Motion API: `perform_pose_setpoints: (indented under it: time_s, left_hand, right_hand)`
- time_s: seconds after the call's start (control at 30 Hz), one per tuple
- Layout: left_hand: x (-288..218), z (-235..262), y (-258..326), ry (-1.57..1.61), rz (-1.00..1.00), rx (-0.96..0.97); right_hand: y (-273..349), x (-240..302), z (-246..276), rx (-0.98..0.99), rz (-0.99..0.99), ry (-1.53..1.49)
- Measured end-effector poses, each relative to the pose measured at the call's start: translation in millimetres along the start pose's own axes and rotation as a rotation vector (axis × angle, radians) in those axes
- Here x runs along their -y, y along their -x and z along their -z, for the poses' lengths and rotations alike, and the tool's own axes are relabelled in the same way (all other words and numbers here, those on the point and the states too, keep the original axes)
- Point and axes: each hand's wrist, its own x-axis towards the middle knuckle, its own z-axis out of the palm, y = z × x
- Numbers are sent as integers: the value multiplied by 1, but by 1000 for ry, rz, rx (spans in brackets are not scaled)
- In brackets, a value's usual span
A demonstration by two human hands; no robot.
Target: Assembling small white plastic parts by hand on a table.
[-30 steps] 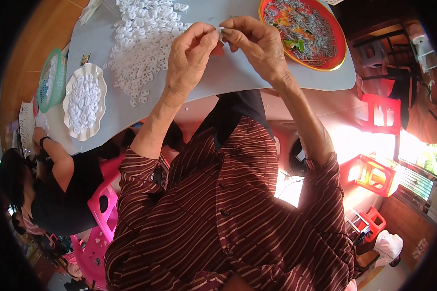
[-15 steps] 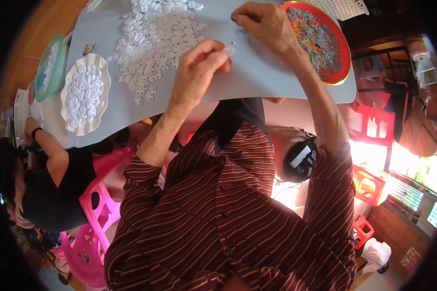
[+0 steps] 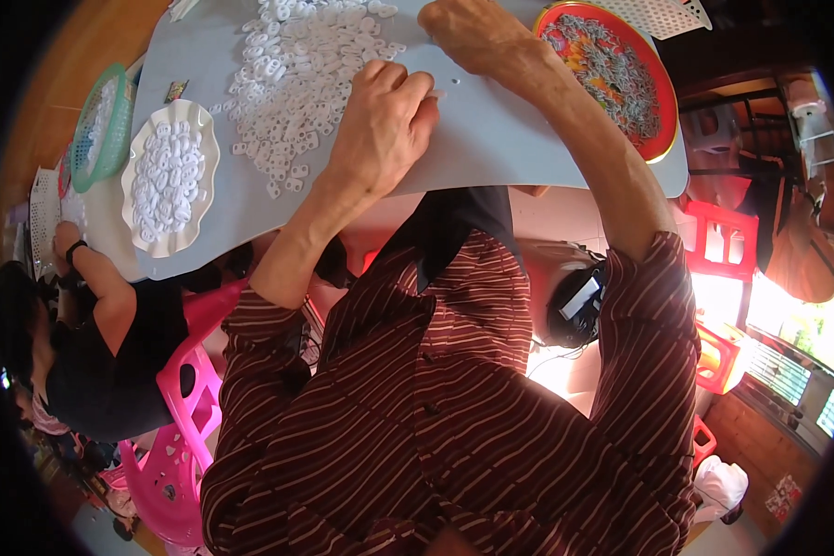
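Observation:
My left hand point(image 3: 386, 130) is closed in a pinch over the grey table point(image 3: 500, 139). A bit of a small white plastic piece point(image 3: 439, 94) shows at its fingertips. To its left spreads a loose pile of small white plastic pieces point(image 3: 292, 102), many with holes. My right hand point(image 3: 477, 35) is curled low over the table farther off, its fingertips turned away, so what they hold is hidden. A tiny grey bit point(image 3: 455, 82) lies between the hands. Beside my right forearm stands a red round tray point(image 3: 669, 116) holding many small grey pieces.
A scalloped white dish point(image 3: 209, 181) of white pieces stands at the left table edge, near a green basket point(image 3: 120, 120). A white perforated basket point(image 3: 663, 17) is at the far right. Another person's arm point(image 3: 102, 273) rests at left, by a pink chair point(image 3: 190, 398).
My left hand has turned its back upward, mostly covering the white piece. My right hand has moved a little left and away, its fingertips now hidden. The view has shifted slightly.

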Motion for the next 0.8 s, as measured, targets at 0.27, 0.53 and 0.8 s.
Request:
perform_pose_setpoints:
  time_s: [0.27,0.53,0.8]
  left_hand:
    - [44,13,-41,-317,-198,101]
    - [79,14,-69,-242,-267,407]
    - [98,9,-74,-181,-177,476]
  right_hand:
    - [36,17,40,-299,-257,-565]
    - [86,77,33,-278,-577,-1124]
    - [93,80,26,-362,-588,-1387]
